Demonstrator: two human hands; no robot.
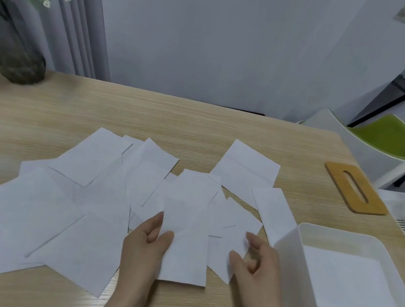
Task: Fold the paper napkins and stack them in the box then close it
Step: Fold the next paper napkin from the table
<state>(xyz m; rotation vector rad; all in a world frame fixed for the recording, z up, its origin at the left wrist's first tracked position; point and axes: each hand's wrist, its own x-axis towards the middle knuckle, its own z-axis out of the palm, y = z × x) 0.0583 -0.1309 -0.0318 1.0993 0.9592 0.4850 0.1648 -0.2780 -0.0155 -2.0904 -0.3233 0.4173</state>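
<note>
Head view, napkin sorting stage. I see many white paper napkins (pixel 74 201) spread flat and overlapping across the wooden table (pixel 148 114), most of them to the left and centre, so that single sheets can be drawn out of the spread one at a time.

The left hand (pixel 146 241) holds one napkin (pixel 185 237) at its left edge, thumb on top and fingers apparently beneath, which I read as a pinch that steadies the sheet for folding. The right hand (pixel 256 263) hovers at the right margin of the neighbouring napkin (pixel 229 250); its fingers are loosely curled and spread apart, and I cannot tell whether any fingertip touches the paper. It grips nothing that I can see.

The white box (pixel 286 252) stands open just beside the right hand, near the table's front right corner, placed within easy reach for stacking. White paper already lies flat on its floor; how many sheets I cannot judge. The wooden lid (pixel 338 177), with its slot, lies flat on the table behind the box and well apart from it, set aside until closing.

A dark vase of white flowers (pixel 7 43) stands at the far left corner, clear of the napkins.

I judge the task to be at an early stage: most napkins remain outside the box.
</note>
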